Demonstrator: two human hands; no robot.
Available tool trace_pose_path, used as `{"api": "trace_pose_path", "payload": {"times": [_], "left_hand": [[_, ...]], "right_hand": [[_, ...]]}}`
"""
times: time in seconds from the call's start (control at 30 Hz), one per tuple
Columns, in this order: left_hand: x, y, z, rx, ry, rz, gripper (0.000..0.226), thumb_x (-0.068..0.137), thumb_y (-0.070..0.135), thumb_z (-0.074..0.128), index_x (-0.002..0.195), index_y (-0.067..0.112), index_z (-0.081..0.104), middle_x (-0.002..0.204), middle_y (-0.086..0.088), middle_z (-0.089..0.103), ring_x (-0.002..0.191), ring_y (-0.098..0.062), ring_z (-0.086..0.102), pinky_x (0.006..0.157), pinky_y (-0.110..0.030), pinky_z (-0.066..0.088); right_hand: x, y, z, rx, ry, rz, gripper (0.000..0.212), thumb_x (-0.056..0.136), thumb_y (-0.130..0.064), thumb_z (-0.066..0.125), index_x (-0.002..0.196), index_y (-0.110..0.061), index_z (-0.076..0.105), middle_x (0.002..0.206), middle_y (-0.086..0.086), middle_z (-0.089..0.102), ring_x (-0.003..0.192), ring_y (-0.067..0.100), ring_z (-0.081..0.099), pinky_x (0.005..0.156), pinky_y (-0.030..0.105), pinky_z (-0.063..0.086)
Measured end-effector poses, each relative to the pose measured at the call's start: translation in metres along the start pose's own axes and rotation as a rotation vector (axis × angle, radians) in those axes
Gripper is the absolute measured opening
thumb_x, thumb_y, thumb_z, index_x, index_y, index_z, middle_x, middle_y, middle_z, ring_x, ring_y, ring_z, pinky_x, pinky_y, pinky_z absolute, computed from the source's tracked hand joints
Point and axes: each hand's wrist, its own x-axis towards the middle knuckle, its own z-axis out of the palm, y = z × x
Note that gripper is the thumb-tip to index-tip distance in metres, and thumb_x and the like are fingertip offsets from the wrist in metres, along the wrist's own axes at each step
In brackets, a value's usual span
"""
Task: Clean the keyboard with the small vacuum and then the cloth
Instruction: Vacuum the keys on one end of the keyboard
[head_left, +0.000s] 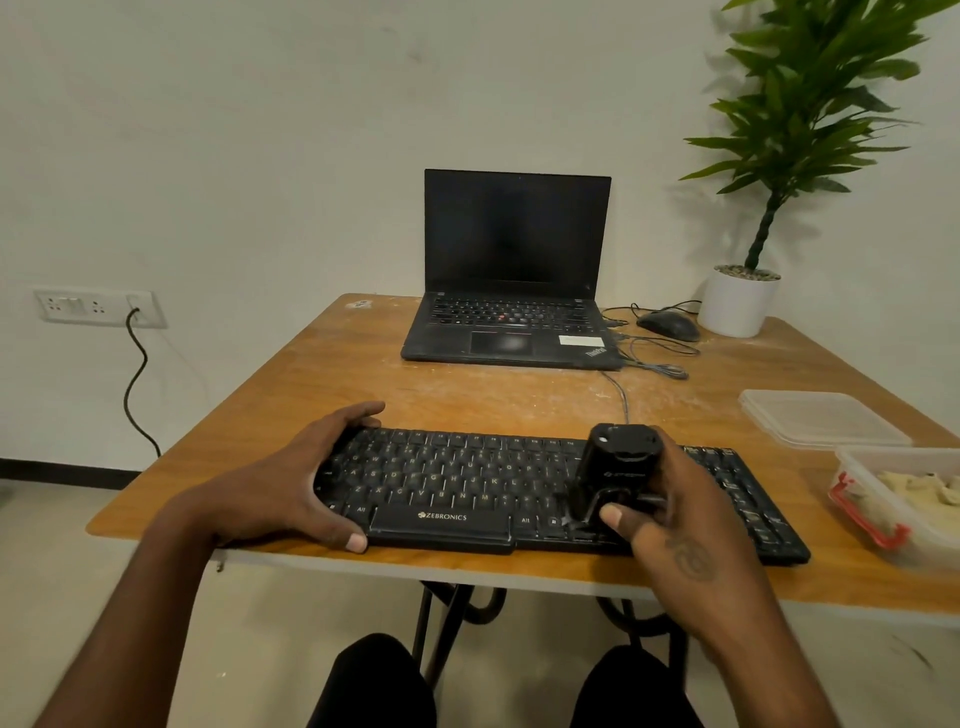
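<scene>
Likely light and rigid: small vacuum (615, 470) wrapped by right hand (675, 519) around its body; left hand (291, 483) spread, clamping keyboard (467, 483) end against sliding

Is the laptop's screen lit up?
No, the laptop at the far side of the table stands open with a plain black, dark screen.
</scene>
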Motion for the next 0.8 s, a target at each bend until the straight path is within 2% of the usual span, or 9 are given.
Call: {"api": "trace_pose_path", "payload": {"times": [0.1, 0.2, 0.3, 0.37, 0.43, 0.57, 0.63, 0.7, 0.8], "left_hand": [[0.0, 0.0, 0.0, 0.004, 0.004, 0.001, 0.132, 0.049, 0.059, 0.099, 0.151, 0.069, 0.015, 0.154, 0.027, 0.032, 0.134, 0.006, 0.044, 0.105, -0.022, 0.048], [0.0, 0.0, 0.0, 0.003, 0.007, -0.001, 0.132, 0.05, 0.058, 0.099, 0.151, 0.068, 0.015, 0.155, 0.026, 0.032, 0.136, 0.003, 0.044, 0.107, -0.024, 0.047], [0.0, 0.003, 0.0, 0.011, 0.013, -0.001, 0.132, 0.05, 0.057, 0.099, 0.151, 0.068, 0.016, 0.154, 0.028, 0.032, 0.134, 0.007, 0.044, 0.106, -0.021, 0.047], [-0.001, 0.004, 0.001, 0.013, 0.012, -0.002, 0.131, 0.051, 0.057, 0.099, 0.151, 0.068, 0.016, 0.154, 0.029, 0.032, 0.132, 0.01, 0.044, 0.105, -0.02, 0.047], [-0.002, 0.003, 0.001, 0.01, 0.01, 0.001, 0.13, 0.051, 0.057, 0.099, 0.151, 0.068, 0.016, 0.153, 0.029, 0.032, 0.131, 0.012, 0.043, 0.105, -0.022, 0.047], [-0.004, 0.005, -0.001, 0.006, -0.012, -0.001, 0.129, 0.053, 0.058, 0.098, 0.151, 0.068, 0.015, 0.154, 0.032, 0.031, 0.136, 0.009, 0.042, 0.106, -0.022, 0.047], [-0.009, 0.013, -0.001, 0.026, -0.018, -0.016, 0.128, 0.053, 0.061, 0.098, 0.15, 0.07, 0.014, 0.155, 0.033, 0.029, 0.138, 0.006, 0.041, 0.105, -0.021, 0.047], [-0.016, 0.03, 0.005, 0.078, 0.069, 0.0, 0.123, 0.053, 0.07, 0.093, 0.147, 0.072, 0.015, 0.153, 0.036, 0.026, 0.138, 0.006, 0.039, 0.102, -0.02, 0.047], [-0.02, 0.075, 0.037, 0.12, 0.385, 0.138, 0.1, 0.063, 0.077, 0.082, 0.146, 0.069, 0.026, 0.146, 0.042, 0.036, 0.133, 0.012, 0.041, 0.106, -0.031, 0.049]], "right_hand": [[-0.002, -0.003, 0.002, -0.026, 0.025, -0.027, 0.056, 0.085, -0.009, 0.073, 0.129, -0.037, 0.051, 0.11, -0.02, 0.065, 0.109, 0.011, 0.06, 0.086, 0.036, 0.045], [-0.002, -0.009, 0.019, -0.084, 0.019, -0.088, 0.065, 0.088, -0.012, 0.071, 0.142, -0.035, 0.043, 0.105, -0.015, 0.066, 0.096, 0.006, 0.062, 0.077, 0.03, 0.048], [-0.003, -0.016, 0.033, -0.121, -0.019, -0.121, 0.066, 0.091, -0.014, 0.069, 0.145, -0.035, 0.038, 0.092, -0.019, 0.06, 0.072, -0.003, 0.055, 0.065, 0.013, 0.041], [-0.002, -0.014, 0.034, -0.039, -0.026, -0.102, 0.066, 0.089, -0.014, 0.071, 0.144, -0.034, 0.041, 0.107, -0.014, 0.068, 0.092, 0.002, 0.064, 0.078, 0.023, 0.052], [-0.001, -0.011, 0.029, 0.082, -0.009, -0.071, 0.068, 0.086, -0.012, 0.073, 0.142, -0.037, 0.045, 0.127, -0.015, 0.065, 0.119, 0.006, 0.059, 0.099, 0.039, 0.05], [-0.002, -0.01, 0.018, 0.232, 0.01, -0.081, 0.064, 0.085, -0.004, 0.072, 0.126, -0.049, 0.051, 0.109, -0.043, 0.059, 0.102, -0.027, 0.049, 0.092, 0.02, 0.042], [-0.002, -0.008, 0.015, 0.245, 0.011, -0.065, 0.066, 0.086, -0.006, 0.071, 0.135, -0.044, 0.05, 0.123, -0.038, 0.056, 0.113, -0.023, 0.046, 0.102, 0.027, 0.042], [0.001, -0.008, 0.013, 0.275, 0.013, -0.041, 0.068, 0.087, -0.006, 0.07, 0.143, -0.037, 0.047, 0.133, -0.027, 0.054, 0.129, -0.004, 0.044, 0.11, 0.036, 0.037], [0.0, -0.014, 0.013, 0.364, -0.001, -0.095, 0.063, 0.087, -0.003, 0.07, 0.132, -0.042, 0.053, 0.118, -0.034, 0.057, 0.116, -0.01, 0.05, 0.098, 0.021, 0.039]]}}
